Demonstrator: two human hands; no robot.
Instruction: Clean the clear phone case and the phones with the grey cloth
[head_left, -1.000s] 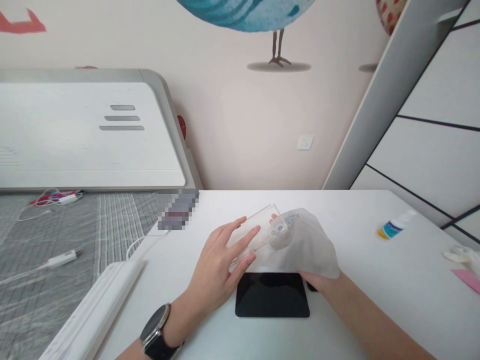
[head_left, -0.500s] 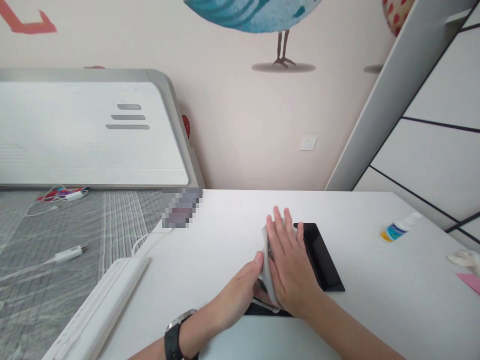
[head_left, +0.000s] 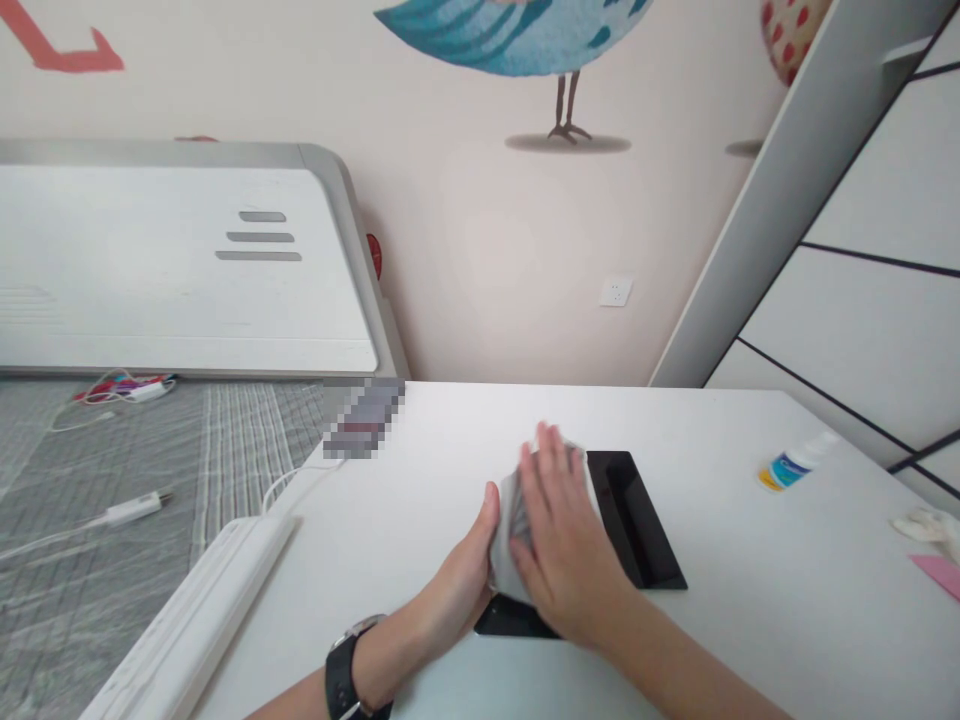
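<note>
My left hand is wrapped round the side of a flat thing, its thumb up along the edge and its other fingers hidden. A grey cloth covers most of that thing, so its kind cannot be made out. My right hand lies flat on the cloth, fingers stretched out and a little blurred. Below and behind the hands, a black glossy flat panel lies on the white table. Another black glossy piece shows under the cloth, by a pale grey surface at the near edge.
A small white bottle with a blue and yellow label lies at the right. Beyond it are a crumpled white thing and a pink sheet. A long white bar runs along the left edge, near a bed with a charger.
The cloth and both hands have shifted slightly left. The flat thing has turned, so the cloth's face shows more and the glossy edge seen before is covered.
</note>
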